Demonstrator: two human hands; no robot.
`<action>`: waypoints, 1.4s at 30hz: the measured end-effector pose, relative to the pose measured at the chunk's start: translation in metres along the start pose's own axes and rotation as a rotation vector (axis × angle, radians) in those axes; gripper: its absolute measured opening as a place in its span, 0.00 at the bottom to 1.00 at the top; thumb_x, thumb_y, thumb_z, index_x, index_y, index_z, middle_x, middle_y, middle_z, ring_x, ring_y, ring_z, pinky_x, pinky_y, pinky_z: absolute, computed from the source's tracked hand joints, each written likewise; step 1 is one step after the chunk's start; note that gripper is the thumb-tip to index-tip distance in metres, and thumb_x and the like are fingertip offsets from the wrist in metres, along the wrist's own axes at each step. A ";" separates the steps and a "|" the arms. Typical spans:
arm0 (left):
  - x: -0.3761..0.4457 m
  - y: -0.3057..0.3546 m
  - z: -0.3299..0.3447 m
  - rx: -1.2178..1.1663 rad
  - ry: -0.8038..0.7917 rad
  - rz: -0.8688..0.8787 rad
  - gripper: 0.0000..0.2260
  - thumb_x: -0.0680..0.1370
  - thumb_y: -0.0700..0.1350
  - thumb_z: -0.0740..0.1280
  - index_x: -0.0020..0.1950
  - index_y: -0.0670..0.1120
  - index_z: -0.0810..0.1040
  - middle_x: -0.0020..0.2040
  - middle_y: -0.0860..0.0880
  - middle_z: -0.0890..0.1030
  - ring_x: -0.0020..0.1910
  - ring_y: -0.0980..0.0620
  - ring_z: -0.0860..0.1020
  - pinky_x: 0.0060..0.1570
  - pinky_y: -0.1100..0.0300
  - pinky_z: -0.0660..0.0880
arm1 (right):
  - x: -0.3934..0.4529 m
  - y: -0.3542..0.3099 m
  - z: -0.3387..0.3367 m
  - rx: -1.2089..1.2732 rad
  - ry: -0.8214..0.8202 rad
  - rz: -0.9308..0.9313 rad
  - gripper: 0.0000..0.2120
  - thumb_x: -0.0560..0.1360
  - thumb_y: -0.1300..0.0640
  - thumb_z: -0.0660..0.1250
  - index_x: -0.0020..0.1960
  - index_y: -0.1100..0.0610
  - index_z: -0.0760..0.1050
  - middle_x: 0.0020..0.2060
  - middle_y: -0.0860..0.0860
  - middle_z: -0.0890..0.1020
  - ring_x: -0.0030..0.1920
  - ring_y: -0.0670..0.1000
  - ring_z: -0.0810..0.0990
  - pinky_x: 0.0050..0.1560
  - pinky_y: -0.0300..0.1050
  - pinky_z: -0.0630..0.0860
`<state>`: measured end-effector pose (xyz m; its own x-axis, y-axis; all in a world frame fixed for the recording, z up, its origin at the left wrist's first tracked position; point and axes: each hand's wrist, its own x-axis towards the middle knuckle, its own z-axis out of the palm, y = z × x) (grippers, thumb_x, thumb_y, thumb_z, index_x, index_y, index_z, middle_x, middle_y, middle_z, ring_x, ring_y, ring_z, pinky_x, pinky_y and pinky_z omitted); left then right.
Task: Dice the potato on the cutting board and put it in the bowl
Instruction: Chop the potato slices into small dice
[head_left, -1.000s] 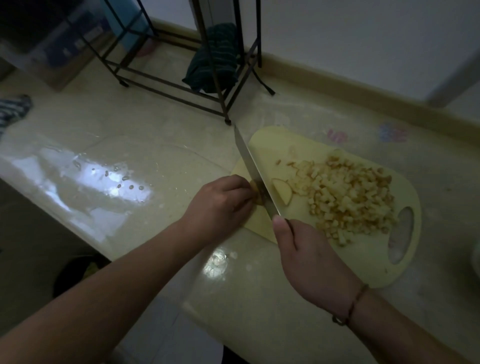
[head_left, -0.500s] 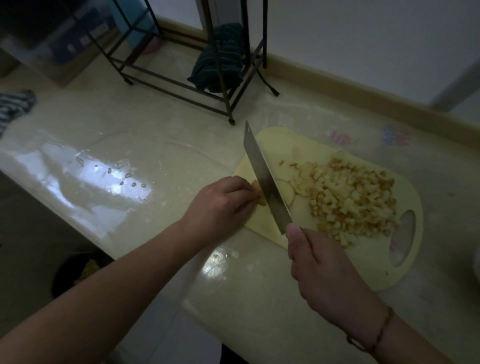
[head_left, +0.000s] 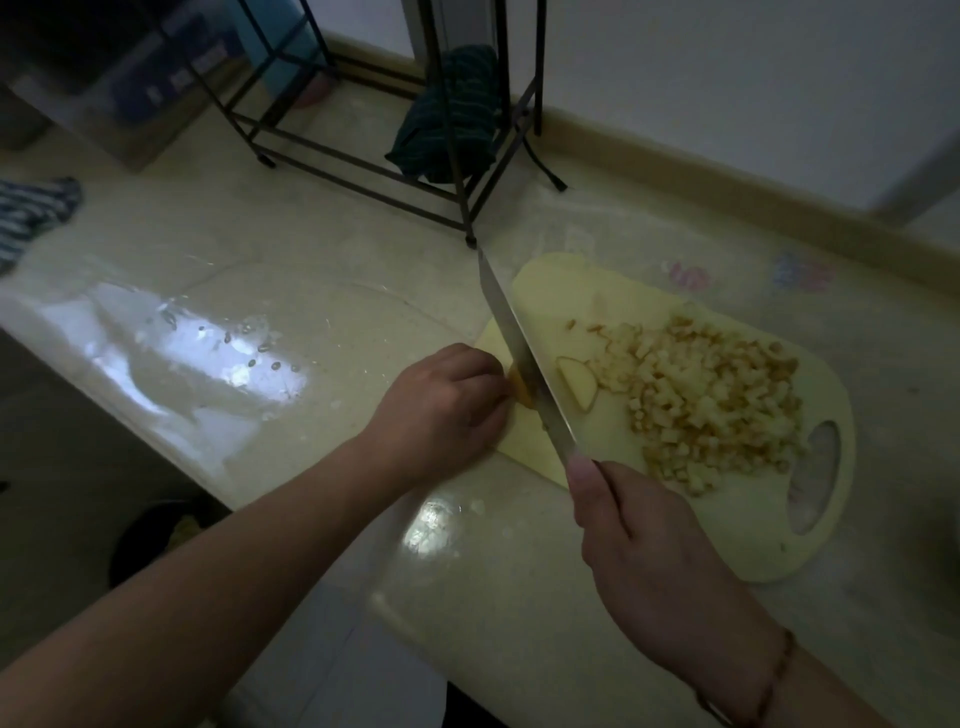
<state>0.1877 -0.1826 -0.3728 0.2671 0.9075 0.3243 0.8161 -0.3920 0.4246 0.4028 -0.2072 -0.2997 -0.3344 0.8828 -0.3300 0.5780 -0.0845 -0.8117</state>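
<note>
Against the frame half a second earlier, the knife has come down: its blade then stood raised and tilted over the board, and now it lies low and edge-on, pressed into the small potato piece at the near-left corner of the cutting board. The left hand has kept its place, fingers curled down over that piece and pinning it just left of the blade; most of the piece is hidden beneath the fingers. The right hand sits slightly lower in view than before, clenched round the knife handle, with the thumb laid along the top towards the blade. Count: one knife, one cutting board, two hands. One cut slice lies flat just right of the blade, as it did earlier. One heap of diced potato covers the middle and right of the board, reaching nearly to the handle hole; the cubes are too many and too dim to count. The board rests on a glossy counter. One metal rack stands behind it, with one dark cloth draped inside. One striped cloth lies at the far left edge.
</note>
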 end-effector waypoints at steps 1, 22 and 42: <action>0.000 -0.001 0.000 -0.002 -0.003 0.001 0.07 0.76 0.42 0.68 0.46 0.40 0.85 0.46 0.43 0.83 0.43 0.43 0.81 0.40 0.51 0.80 | 0.000 0.000 0.000 0.000 0.003 -0.004 0.28 0.71 0.33 0.48 0.34 0.56 0.70 0.25 0.51 0.75 0.31 0.47 0.75 0.36 0.44 0.69; 0.001 -0.001 0.004 -0.025 -0.040 0.072 0.07 0.78 0.40 0.69 0.50 0.39 0.86 0.49 0.44 0.85 0.47 0.44 0.83 0.46 0.53 0.79 | 0.003 0.006 0.013 -0.087 0.021 -0.062 0.22 0.73 0.37 0.46 0.33 0.51 0.65 0.25 0.47 0.71 0.31 0.42 0.72 0.33 0.33 0.67; 0.023 0.004 0.023 -0.001 0.009 -0.006 0.09 0.77 0.45 0.70 0.47 0.40 0.85 0.46 0.44 0.83 0.44 0.45 0.81 0.42 0.53 0.79 | 0.044 0.030 -0.017 0.383 -0.144 0.257 0.23 0.80 0.38 0.52 0.36 0.54 0.65 0.25 0.52 0.64 0.21 0.49 0.60 0.25 0.38 0.59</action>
<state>0.2087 -0.1593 -0.3830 0.2572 0.9084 0.3296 0.8172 -0.3865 0.4275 0.4175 -0.1632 -0.3302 -0.3315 0.7403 -0.5849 0.3486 -0.4799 -0.8051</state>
